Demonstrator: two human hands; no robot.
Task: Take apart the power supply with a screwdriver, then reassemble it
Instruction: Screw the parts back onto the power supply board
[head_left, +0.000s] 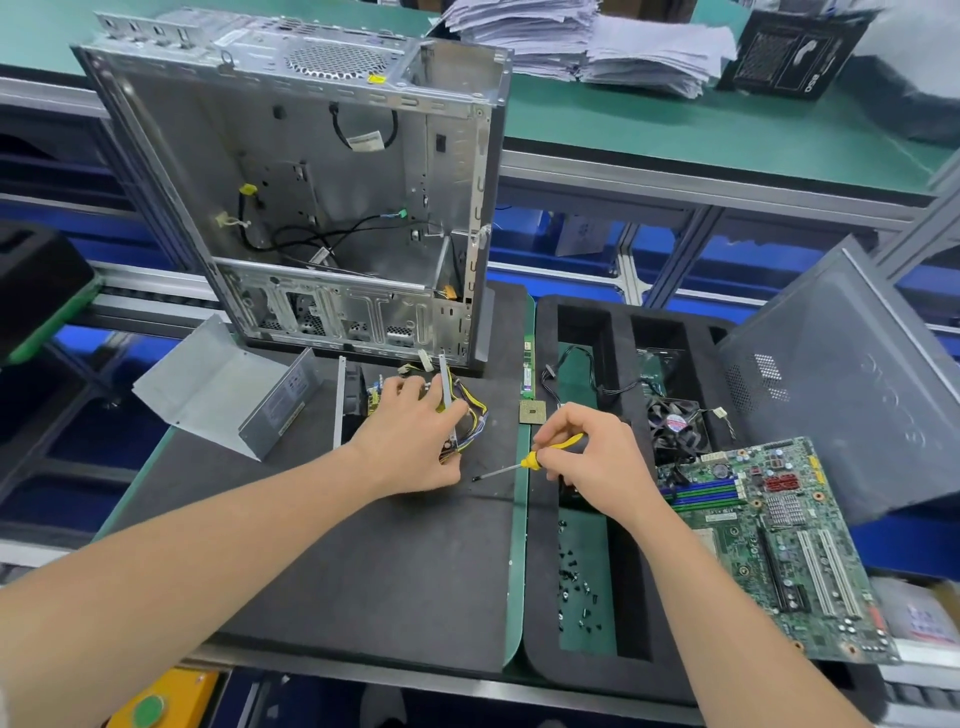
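Head: right hand holds screwdriver near power supply.

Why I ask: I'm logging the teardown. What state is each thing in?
power supply: cover off, insides exposed, held by left hand
cover: detached, lying left of it
screwdriver: gripped by right hand, tip clear of the unit
computer case: upright, side open
motherboard: out, lying on tray
screws: loose in tray

computer case upright on mat | processor chip on mat | fan in foam tray | motherboard on tray's right | paper stacks far shelf
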